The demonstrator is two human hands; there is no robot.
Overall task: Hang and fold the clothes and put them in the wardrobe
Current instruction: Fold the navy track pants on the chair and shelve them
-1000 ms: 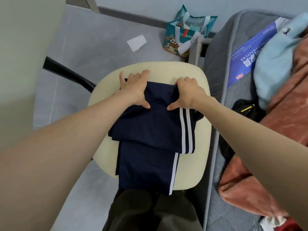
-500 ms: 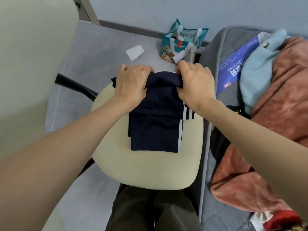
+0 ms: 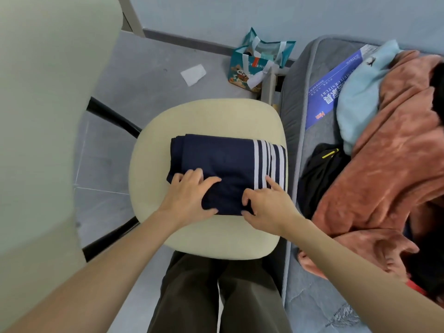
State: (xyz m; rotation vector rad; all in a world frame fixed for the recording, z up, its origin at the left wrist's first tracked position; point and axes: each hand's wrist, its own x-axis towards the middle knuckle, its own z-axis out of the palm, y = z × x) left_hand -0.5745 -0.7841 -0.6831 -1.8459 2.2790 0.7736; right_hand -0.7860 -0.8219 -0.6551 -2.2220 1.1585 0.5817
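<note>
A navy garment with white side stripes (image 3: 228, 162) lies folded into a compact rectangle on the cream chair seat (image 3: 216, 116). My left hand (image 3: 187, 198) rests on its near left corner, fingers on top and thumb under the near edge. My right hand (image 3: 266, 205) pinches the near edge by the stripes, with the index finger stretched onto the fabric. Both hands grip the near edge of the fold.
A grey mattress (image 3: 298, 92) runs along the right with a rust-orange blanket (image 3: 389, 169), a light blue garment (image 3: 360, 92), a black garment (image 3: 319, 174) and a blue package (image 3: 334, 92). A teal bag (image 3: 259, 61) and white paper (image 3: 193, 73) lie on the floor. A pale panel (image 3: 38, 116) fills the left.
The far end of the garment, lifted half a second ago, has been folded toward me. Both hands have come from the far edge to the near edge, and the bundle is now shorter.
</note>
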